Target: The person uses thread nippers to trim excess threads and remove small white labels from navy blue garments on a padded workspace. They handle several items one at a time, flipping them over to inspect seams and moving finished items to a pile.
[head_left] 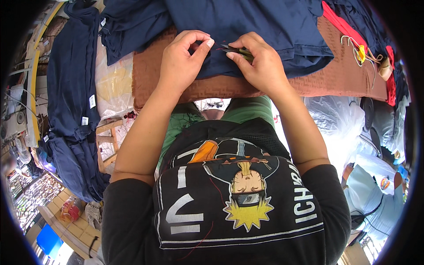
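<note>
A navy blue garment lies spread over the brown patterned cloth in front of me. My right hand is closed round a pair of thread snips, their dark blades pointing left just above the navy fabric. A bit of red thread shows by the blade tips. Left of the blades, my left hand has thumb and forefinger pinched together over the garment's near edge. Whatever is between those fingertips is too small to make out.
Brown cloth covers the work surface. More navy garments hang at the left. At the right lie a red strip and several cords with a yellow piece. Clear plastic and a person in light blue are at my right.
</note>
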### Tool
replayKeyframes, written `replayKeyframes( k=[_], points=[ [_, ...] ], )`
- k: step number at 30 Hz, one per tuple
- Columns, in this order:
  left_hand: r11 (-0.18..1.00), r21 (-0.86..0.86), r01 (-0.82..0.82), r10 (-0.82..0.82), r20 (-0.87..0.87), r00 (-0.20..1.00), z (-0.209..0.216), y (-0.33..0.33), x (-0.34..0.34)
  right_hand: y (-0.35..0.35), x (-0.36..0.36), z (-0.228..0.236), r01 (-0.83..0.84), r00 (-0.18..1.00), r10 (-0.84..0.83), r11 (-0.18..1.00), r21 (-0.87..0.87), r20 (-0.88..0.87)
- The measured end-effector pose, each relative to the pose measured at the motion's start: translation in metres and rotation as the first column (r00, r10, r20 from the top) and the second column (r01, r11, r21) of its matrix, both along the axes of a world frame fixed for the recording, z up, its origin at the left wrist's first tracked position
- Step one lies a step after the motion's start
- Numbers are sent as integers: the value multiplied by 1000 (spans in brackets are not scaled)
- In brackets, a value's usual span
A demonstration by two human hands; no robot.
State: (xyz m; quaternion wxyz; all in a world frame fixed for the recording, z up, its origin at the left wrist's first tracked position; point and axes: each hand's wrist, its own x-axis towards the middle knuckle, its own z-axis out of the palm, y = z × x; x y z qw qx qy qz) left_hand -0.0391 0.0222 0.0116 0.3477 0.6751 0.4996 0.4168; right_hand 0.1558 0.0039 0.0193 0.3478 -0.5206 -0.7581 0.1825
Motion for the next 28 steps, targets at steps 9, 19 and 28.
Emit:
replayKeyframes(
  k=[9, 19, 28],
  points=[
    [593, -747, 300, -736, -352, 578, 95, -5, -49, 8, 10, 13, 126, 981, -133, 990, 60, 142],
    [962, 259, 86, 42, -451, 891, -13, 5, -13, 20, -19, -5, -31, 981, -19, 966, -258, -191],
    [998, 33, -58, 66, -369, 927, -4, 6, -15, 16, -18, -7, -38, 989, -8, 953, -301, -151]
  ],
)
